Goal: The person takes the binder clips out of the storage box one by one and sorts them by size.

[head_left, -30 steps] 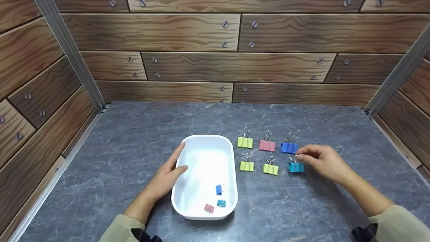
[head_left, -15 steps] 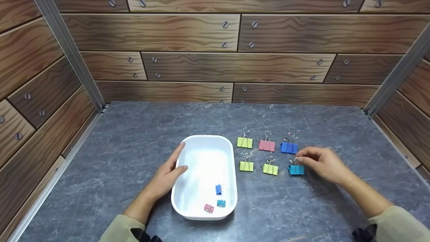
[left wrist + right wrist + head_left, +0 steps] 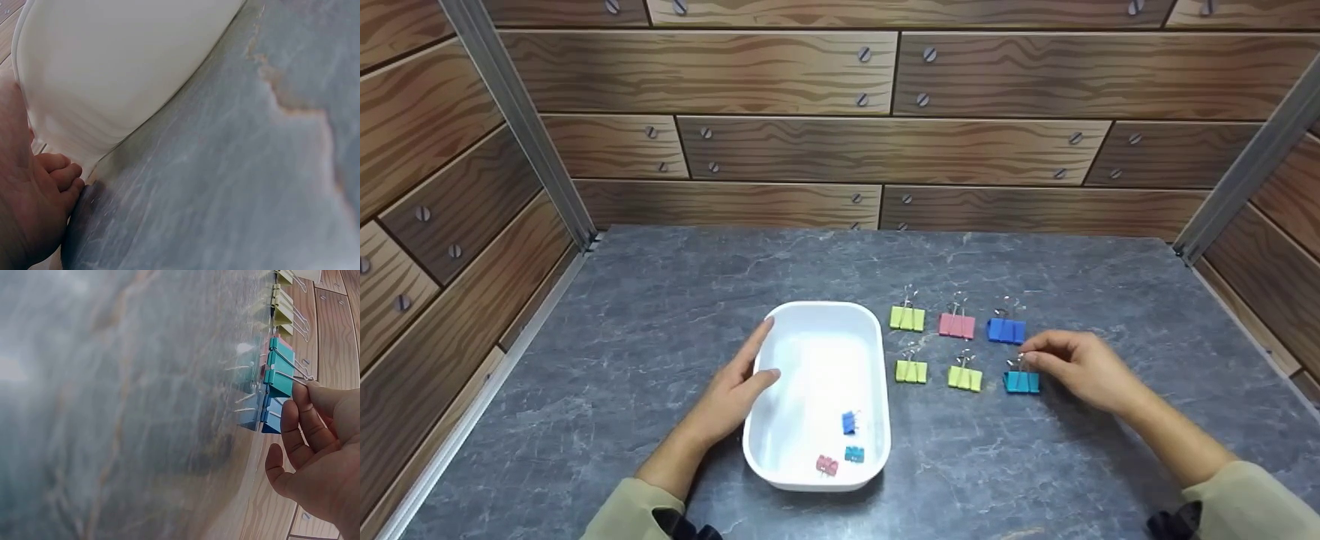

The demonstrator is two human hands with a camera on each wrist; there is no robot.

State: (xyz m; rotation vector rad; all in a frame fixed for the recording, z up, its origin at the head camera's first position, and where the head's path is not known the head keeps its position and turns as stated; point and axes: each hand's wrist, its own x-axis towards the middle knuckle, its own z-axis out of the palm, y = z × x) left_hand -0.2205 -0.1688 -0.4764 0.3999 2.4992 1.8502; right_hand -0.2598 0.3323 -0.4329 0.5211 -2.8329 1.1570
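A white tray (image 3: 810,308) sits on the grey stone-look table (image 3: 660,315); its outer wall (image 3: 112,67) fills the left wrist view. Inside it lie a small blue clip (image 3: 849,423), a teal one (image 3: 853,454) and a pink one (image 3: 826,465). My left hand (image 3: 746,379) rests against the tray's left side, thumb on the rim. To the tray's right, binder clips stand in two rows. My right hand (image 3: 1030,354) pinches the wire handles of the teal binder clip (image 3: 1021,382) at the near row's right end; the right wrist view shows that hand (image 3: 304,391) and clip (image 3: 279,374).
The far row holds a green clip (image 3: 907,318), a pink clip (image 3: 956,325) and a blue clip (image 3: 1006,330); two green clips (image 3: 911,371) (image 3: 964,377) stand in the near row. Wood-pattern walls close in the back and both sides.
My right hand has drawn slightly toward me, and the teal binder clip has shifted a little nearer with it. The left hand and tray have stayed still.
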